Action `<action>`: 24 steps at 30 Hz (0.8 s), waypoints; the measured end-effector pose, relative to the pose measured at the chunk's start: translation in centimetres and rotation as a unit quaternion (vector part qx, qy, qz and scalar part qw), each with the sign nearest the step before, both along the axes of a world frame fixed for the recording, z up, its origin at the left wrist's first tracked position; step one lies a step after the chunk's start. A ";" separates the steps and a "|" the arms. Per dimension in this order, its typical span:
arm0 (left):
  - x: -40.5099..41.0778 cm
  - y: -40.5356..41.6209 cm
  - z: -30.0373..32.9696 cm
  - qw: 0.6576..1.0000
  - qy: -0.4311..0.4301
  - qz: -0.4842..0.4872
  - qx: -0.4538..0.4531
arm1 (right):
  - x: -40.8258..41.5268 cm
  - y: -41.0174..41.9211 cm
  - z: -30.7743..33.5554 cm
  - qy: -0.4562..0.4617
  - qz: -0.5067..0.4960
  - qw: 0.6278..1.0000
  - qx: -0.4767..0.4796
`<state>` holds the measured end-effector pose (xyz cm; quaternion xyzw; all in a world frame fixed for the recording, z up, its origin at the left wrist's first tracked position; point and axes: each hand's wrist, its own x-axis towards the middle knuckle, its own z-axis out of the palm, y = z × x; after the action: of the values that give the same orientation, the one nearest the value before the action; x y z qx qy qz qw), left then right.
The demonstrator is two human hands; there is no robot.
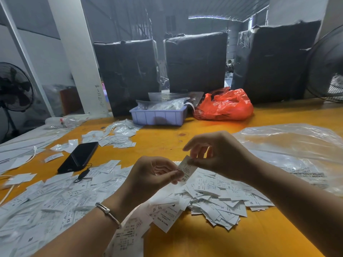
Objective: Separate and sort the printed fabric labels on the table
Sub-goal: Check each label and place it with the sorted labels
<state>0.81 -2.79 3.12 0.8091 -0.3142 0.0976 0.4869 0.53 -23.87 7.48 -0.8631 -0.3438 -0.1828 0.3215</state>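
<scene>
Label [186, 168], thin, limp and feather-light, is pinched by left hand [155, 176] at six o'clock and right hand [215, 154] at twelve; grip edges.

— How much is on your table?
— One phone [78, 157], one lilac tray [157, 115], one red bag [225, 104], three black-wrapped bales [128, 75], two fans [15, 88] — labels [222, 197] beyond my counting.

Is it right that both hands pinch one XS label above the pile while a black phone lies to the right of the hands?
Not quite. In the head view the phone lies left of the hands; both hands, left and right, do pinch the XS label.
</scene>
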 end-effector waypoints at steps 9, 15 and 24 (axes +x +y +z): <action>0.3 0.0 -0.2 0.999 0.012 0.006 -0.032 | -0.1 1.0 -0.8 0.009 0.010 1.000 0.029; 0.4 0.1 -0.2 0.999 0.013 0.020 -0.023 | 0.5 0.1 -0.2 0.143 0.022 0.989 0.018; 0.8 0.5 -0.4 0.990 -0.004 0.142 -0.001 | 1.2 -1.6 -0.8 0.210 -0.078 0.934 -0.277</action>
<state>1.64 -2.33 2.75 0.8445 -0.1976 0.1697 0.4680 1.73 -25.49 6.71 -0.9608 -0.2368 0.0803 0.1196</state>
